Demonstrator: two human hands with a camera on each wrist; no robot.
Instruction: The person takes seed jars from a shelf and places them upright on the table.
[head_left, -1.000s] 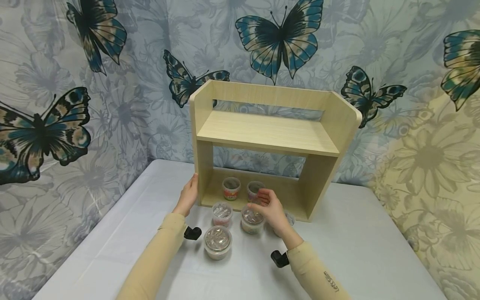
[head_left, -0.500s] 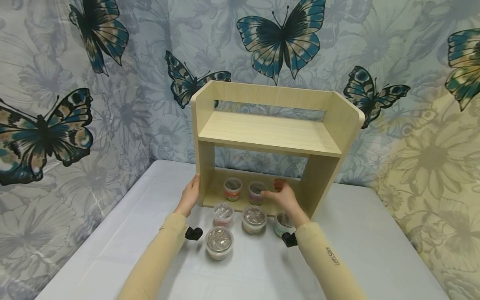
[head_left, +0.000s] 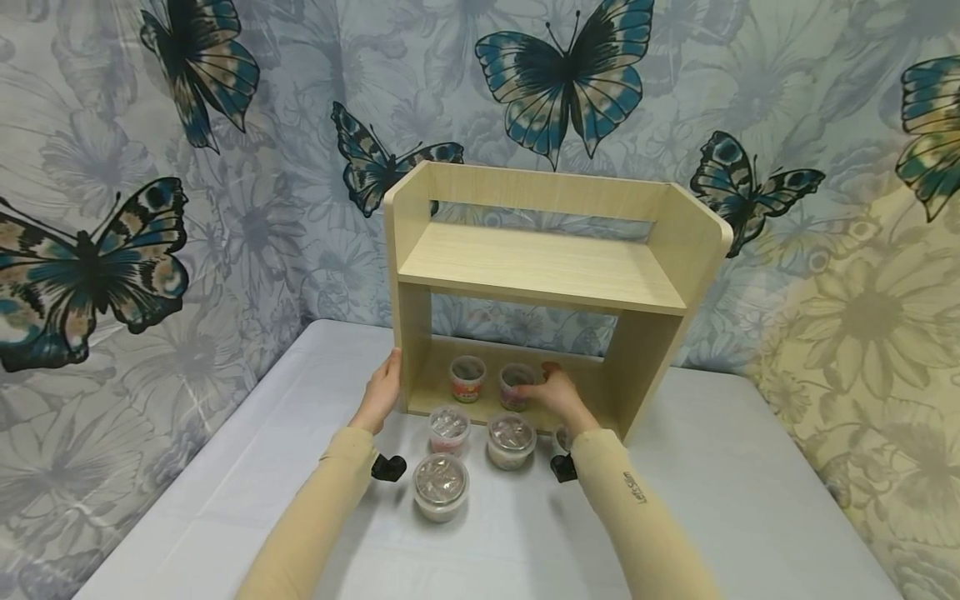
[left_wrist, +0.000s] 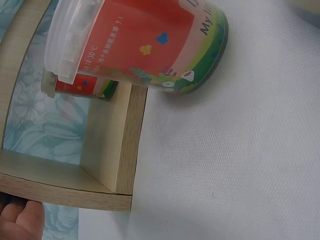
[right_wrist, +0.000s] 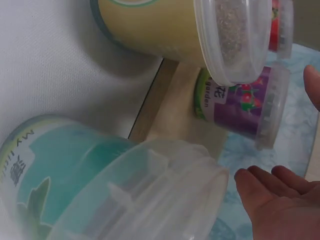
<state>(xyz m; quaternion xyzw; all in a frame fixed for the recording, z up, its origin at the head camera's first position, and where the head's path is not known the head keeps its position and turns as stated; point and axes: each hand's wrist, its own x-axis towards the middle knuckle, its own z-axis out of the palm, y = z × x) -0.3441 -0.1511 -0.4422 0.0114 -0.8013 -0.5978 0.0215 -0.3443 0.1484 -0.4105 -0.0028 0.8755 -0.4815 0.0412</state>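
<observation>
My left hand (head_left: 378, 392) lies against the outer left side of a pale wooden shelf unit (head_left: 540, 250); in the left wrist view its fingertips (left_wrist: 31, 216) touch the side panel. On the lower shelf stand a red-labelled lidded tub (head_left: 467, 389) and, right of it, a purple-labelled tub (right_wrist: 240, 102). Beside the purple tub is my right hand (head_left: 558, 394), thumb and fingers spread apart, its thumb right at the tub in the head view. The right wrist view shows this palm (right_wrist: 290, 212) with nothing in it.
In front of the unit, several lidded tubs stand on the white table (head_left: 750, 500): a red one (left_wrist: 135, 40), a tan one (right_wrist: 155, 30), a teal one (right_wrist: 75, 160) partly hidden by my right wrist, and another nearer me (head_left: 441, 492). Butterfly-patterned cloth hangs behind.
My right hand has gone from above the front tubs to the purple tub's right side, then slightly left, closer to it. The left hand stays on the side panel.
</observation>
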